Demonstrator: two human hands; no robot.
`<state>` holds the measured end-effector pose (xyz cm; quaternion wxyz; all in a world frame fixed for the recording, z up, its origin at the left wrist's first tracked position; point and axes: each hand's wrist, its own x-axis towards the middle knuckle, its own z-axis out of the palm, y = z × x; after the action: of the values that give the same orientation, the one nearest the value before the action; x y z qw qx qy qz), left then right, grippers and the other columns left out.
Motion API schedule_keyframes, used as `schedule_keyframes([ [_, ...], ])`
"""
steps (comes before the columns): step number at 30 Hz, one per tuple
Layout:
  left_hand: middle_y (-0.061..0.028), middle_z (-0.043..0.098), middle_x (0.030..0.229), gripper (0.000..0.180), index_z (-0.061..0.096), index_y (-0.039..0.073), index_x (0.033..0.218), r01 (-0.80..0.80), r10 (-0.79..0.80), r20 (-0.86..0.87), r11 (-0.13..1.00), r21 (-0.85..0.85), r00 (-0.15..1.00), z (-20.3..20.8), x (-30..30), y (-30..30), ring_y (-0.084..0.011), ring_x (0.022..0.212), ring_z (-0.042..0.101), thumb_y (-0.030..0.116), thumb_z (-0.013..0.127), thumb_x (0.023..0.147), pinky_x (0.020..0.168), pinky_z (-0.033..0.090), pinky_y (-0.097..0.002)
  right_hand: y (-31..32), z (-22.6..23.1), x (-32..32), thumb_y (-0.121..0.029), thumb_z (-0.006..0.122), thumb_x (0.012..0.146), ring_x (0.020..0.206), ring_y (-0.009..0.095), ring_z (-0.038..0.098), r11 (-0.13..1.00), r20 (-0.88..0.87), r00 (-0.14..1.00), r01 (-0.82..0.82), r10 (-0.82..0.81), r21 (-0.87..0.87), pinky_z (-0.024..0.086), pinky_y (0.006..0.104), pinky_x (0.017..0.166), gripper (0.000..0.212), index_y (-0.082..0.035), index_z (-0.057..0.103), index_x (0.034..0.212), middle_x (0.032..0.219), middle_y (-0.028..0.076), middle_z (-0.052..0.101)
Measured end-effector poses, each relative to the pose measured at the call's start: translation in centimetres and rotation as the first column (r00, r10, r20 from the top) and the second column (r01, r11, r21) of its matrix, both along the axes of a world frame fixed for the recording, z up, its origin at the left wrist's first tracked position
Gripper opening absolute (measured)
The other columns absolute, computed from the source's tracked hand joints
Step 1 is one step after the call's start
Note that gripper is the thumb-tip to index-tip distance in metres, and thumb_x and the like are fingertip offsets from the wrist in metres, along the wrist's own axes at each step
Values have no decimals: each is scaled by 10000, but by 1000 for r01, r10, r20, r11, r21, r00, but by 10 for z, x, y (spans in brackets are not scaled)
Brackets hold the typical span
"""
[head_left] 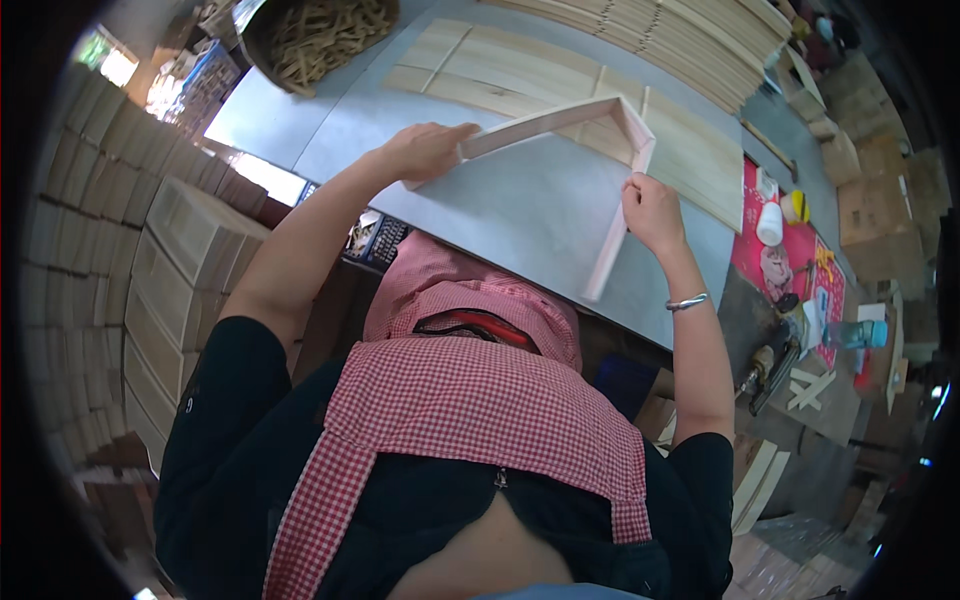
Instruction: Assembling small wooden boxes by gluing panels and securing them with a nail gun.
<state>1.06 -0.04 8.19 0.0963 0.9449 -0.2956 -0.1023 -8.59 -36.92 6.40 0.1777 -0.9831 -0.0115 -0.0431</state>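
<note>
Above the grey tabletop [500, 230] I hold a pale wooden frame [540, 125], made of narrow strips joined at angles, with its near side open. My left hand [425, 150] is closed round the frame's left end, and its fingers hide part of the wood there. On the other side, my right hand [655, 212] pinches the right-hand strip below the far corner. That strip's free end slants down toward the table's near edge. Flat wooden boards [510, 70] with thin strips across them lie just beyond the frame.
A round tub of wood pieces [325, 45] stands at the far left. Long stacked strips [670, 35] lie at the back. To the right are a hammer [768, 148], a white bottle [769, 224] and a power tool [770, 370]. Stacked wooden boxes [180, 270] rise at my left.
</note>
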Motion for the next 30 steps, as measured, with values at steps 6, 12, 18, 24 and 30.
schedule_keyframes([
  [6, -202, 720, 1099, 422, 581, 62, 1319, -223, 197, -207, 968, -115, 958, -8, 10, 4, -371, 949, 686, 149, 483, 918, 815, 542, -464, 49, 10, -9, -133, 691, 855, 655, 299, 622, 953, 20, 981, -191, 192, 235, 509, 383, 629, 133, -27, 709, 934, 838, 100, 698],
  [12, -186, 717, 1079, 392, 646, 51, 1249, -361, 265, -297, 867, -342, 917, -25, 5, 11, -346, 935, 679, 131, 500, 894, 824, 558, -442, 102, 35, -32, -180, 767, 827, 674, 271, 606, 923, 227, 898, -345, 377, -169, 495, 368, 642, 169, -42, 689, 884, 794, 71, 640],
  [18, -182, 711, 1100, 386, 651, 53, 1248, -375, 281, -251, 765, -525, 926, -48, -5, 0, -333, 935, 682, 135, 513, 897, 842, 566, -424, 107, -5, -40, -194, 804, 817, 701, 252, 596, 928, 315, 879, -372, 358, -19, 494, 373, 656, 196, -77, 656, 869, 796, 51, 604],
  [24, -180, 699, 1147, 393, 653, 53, 1248, -486, 369, -318, 694, -531, 873, -51, -12, -8, -326, 977, 681, 152, 529, 888, 879, 564, -407, 106, -13, -39, -183, 789, 848, 700, 239, 589, 930, 293, 889, -368, 352, -2, 493, 367, 657, 206, -80, 611, 867, 803, 47, 601],
  [30, -182, 713, 1091, 449, 617, 72, 1313, -509, 388, -330, 678, -530, 860, -60, -14, -9, -365, 962, 676, 261, 557, 910, 910, 544, -449, 110, -12, -37, -186, 792, 849, 704, 236, 592, 937, 305, 890, -349, 340, -26, 493, 360, 655, 213, -85, 607, 880, 811, 47, 605],
])
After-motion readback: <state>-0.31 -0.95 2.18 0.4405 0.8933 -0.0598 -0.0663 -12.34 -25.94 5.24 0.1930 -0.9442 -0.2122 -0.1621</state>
